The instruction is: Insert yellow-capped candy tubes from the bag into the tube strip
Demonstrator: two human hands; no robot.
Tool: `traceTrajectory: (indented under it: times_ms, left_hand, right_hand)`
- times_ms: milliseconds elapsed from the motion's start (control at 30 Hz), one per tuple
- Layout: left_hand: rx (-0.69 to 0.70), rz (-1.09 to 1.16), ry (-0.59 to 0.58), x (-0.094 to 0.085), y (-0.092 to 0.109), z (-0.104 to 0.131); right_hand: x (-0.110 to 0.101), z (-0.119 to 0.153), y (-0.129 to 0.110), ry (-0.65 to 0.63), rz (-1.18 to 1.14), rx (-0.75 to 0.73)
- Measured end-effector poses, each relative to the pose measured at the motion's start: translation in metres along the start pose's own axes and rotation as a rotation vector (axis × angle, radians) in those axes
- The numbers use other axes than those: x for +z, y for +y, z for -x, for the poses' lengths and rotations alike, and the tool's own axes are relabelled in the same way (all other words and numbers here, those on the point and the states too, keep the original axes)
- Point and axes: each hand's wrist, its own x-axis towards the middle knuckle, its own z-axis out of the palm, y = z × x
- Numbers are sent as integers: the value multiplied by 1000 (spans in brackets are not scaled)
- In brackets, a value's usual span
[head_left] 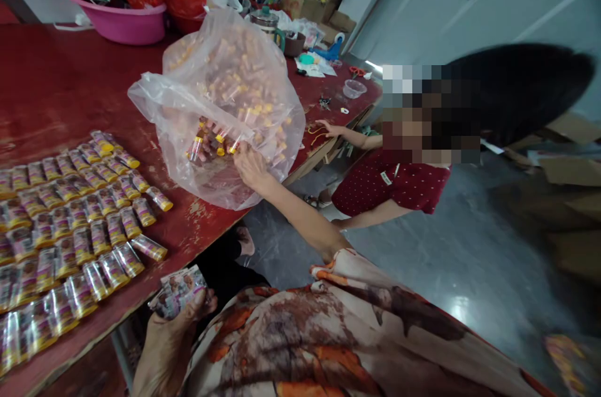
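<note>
My left hand (176, 322), low by the table's front edge, is closed around a small stack of printed packets (181, 290). Farther forward, my right hand (252, 166) is at the mouth of a large clear plastic bag (277, 87), its bent fingers pinching the bag's lip. Some of its fingertips are hidden. Inside the bag lie many small clear tubes with yellow caps (195, 148), some showing at the opening beside my right fingers. On the left of the red table (94, 96), rows of similar tubes with printed packets inside (82, 243) lie side by side.
A pink basin (126, 24) full of bags stands at the back left. Behind the clear bag are a glass jar (265, 20), a blue tape dispenser (331, 49) and a clear plastic bowl (354, 89). Another person (389, 181) in a dotted red top stands at the table's right end, one hand on it.
</note>
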Motion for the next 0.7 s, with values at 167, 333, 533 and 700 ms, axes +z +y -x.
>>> traceTrajectory:
  times_ms: [167, 333, 533, 700]
  left_hand:
    - [-15, 11, 10, -3, -1, 1]
    - [-12, 6, 11, -3, -2, 0]
    - [9, -37, -3, 5, -3, -3]
    - [51, -61, 11, 10, -3, -1]
  right_hand:
    - [-4, 2, 7, -18, 12, -66]
    - [-4, 4, 11, -21, 18, -108]
    - [-9, 8, 16, 4, 41, -150]
    - [-12, 5, 26, 11, 60, -249]
